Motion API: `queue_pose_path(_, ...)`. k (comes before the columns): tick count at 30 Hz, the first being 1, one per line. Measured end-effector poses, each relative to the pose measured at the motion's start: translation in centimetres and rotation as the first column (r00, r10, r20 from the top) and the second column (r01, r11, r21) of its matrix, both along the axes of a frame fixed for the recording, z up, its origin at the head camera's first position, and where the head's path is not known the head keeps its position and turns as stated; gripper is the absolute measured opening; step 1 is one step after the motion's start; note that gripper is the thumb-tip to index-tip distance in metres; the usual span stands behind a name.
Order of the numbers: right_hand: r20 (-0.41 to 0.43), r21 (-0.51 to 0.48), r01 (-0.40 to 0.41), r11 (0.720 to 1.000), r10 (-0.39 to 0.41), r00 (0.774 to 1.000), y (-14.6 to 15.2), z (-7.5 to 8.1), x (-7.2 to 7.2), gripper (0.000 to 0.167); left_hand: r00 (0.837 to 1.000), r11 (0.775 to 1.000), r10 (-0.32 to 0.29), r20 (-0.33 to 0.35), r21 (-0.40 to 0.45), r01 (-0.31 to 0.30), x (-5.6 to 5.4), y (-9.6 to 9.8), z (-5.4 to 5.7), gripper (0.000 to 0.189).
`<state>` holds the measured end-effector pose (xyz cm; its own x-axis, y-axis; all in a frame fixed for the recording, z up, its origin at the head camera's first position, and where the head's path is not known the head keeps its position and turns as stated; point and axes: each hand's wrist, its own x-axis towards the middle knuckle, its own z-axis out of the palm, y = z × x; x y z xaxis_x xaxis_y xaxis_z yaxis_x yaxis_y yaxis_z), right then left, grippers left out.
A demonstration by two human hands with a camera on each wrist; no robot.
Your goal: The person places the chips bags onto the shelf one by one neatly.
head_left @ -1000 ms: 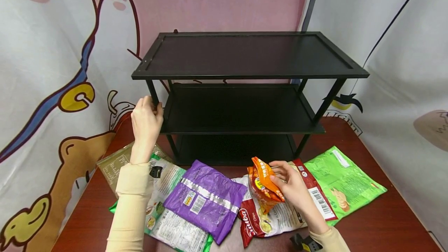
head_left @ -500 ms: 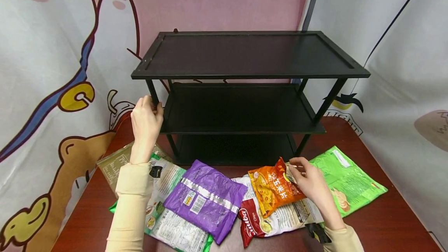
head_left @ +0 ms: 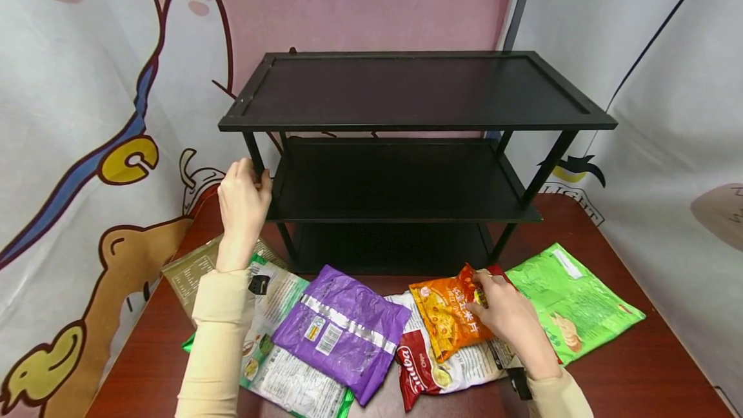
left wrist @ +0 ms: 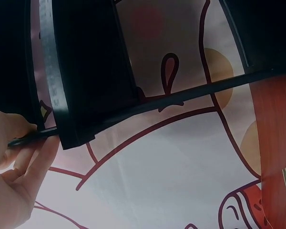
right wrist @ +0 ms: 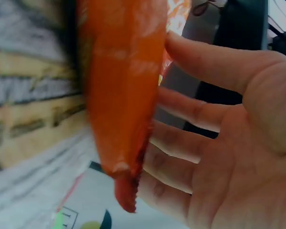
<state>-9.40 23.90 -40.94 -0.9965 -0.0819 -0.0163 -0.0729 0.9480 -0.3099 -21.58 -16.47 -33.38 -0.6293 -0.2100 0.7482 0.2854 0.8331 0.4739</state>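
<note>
My left hand grips the front left post of a black shelf rack with several tiers. In the left wrist view the thumb and fingers of this hand pinch a thin black bar. My right hand holds an orange snack bag at its right end, thumb on the printed front. The right wrist view shows the same bag edge-on, hiding the fingertips. This bag lies over a red and white chips bag, close in front of the rack.
A purple bag overlaps a green and white bag at the front left. Behind the left forearm lies a gold bag. A bright green bag sits at the right on the brown table. Printed cloth hangs around.
The orange bag has been turned so its printed front faces up. My right hand moved right with its end, then slightly back left over it. My left hand stays on the post.
</note>
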Motion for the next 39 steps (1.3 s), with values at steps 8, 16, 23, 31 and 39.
queue_pose_path(8,0.092,-0.012,0.033,0.999,-0.031,0.995,0.6,-0.8,-0.6,0.055,1.0,1.0,0.0,-0.008,0.001,0.0,-0.1,0.0,0.0,0.016)
queue_pose_path(16,-0.072,-0.088,-0.1,0.991,0.094,0.993,0.5,-1.2,-0.9,0.05,1.0,1.0,-0.001,-0.004,-0.002,0.001,-0.1,0.0,0.0,0.015)
queue_pose_path(23,-0.148,-0.053,-0.156,0.986,0.147,0.978,0.1,-1.3,-1.0,0.056,1.0,1.0,-0.001,0.0,-0.001,0.001,-0.1,0.0,0.0,0.016)
queue_pose_path(31,0.183,0.065,0.026,0.998,-0.038,0.982,0.4,0.1,-0.5,0.046,1.0,1.0,-0.003,-0.007,-0.009,0.003,0.0,0.0,0.1,0.017)
queue_pose_path(39,-0.219,-0.109,-0.097,0.989,0.071,0.973,-0.1,1.2,-0.3,0.015,1.0,1.0,-0.004,-0.007,-0.012,0.004,0.0,0.0,0.0,0.017)
